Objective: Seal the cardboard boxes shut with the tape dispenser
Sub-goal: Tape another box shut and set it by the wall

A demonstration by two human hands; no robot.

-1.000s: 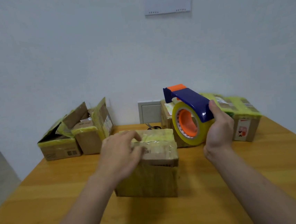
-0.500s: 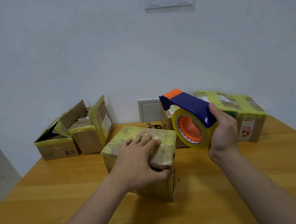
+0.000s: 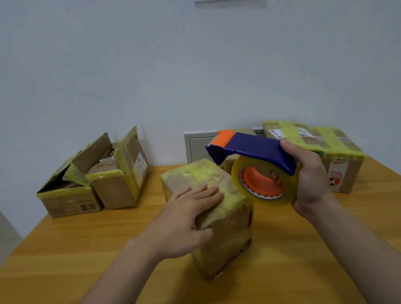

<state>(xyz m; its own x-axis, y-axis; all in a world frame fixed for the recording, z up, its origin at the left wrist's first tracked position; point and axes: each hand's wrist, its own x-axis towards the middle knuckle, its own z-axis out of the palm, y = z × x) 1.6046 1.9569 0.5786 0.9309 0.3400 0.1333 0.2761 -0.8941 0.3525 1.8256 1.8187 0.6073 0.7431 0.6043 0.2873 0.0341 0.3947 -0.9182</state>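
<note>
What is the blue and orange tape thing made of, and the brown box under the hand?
The blue and orange tape dispenser looks like hard plastic: smooth, evenly coloured, slightly glossy. The brown box under the left hand looks like matt cardboard, wrapped on top in shiny, wrinkled yellowish tape.

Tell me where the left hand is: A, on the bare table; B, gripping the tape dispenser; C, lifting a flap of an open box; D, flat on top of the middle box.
D: the left hand lies with straight fingers on the taped cardboard box; the right hand holds the tape dispenser.
</note>
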